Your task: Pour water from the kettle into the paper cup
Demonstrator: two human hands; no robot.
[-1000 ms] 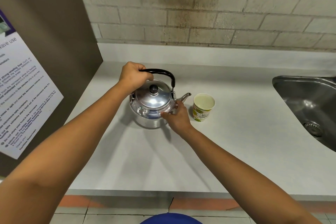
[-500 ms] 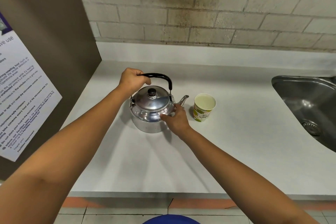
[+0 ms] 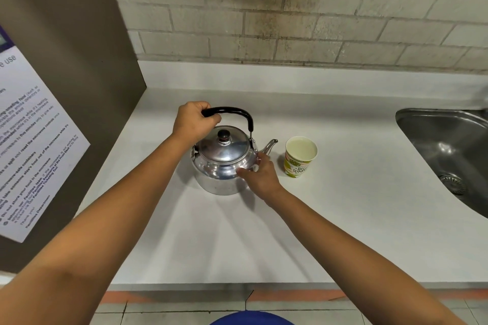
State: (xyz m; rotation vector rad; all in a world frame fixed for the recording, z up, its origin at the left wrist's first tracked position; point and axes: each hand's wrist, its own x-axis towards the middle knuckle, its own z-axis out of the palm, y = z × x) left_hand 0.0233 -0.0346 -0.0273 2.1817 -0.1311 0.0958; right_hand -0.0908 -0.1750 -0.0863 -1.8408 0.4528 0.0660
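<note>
A shiny metal kettle (image 3: 221, 163) with a black arched handle and a black lid knob stands upright on the white counter (image 3: 343, 219), spout pointing right. My left hand (image 3: 194, 121) is closed around the left end of the handle. My right hand (image 3: 260, 175) rests against the kettle's right side just below the spout, fingers spread on the metal. A paper cup (image 3: 299, 157) with green and pink print stands upright just right of the spout, apart from it, with pale liquid inside.
A steel sink (image 3: 449, 150) is set into the counter at the right. A brown cabinet side with a printed notice (image 3: 29, 145) closes the left. A brick wall runs behind. The counter's front edge lies near me, tiled floor below.
The kettle has gone from tilted toward the cup to level and standing on the counter. Both hands stay on it. The cup has not moved.
</note>
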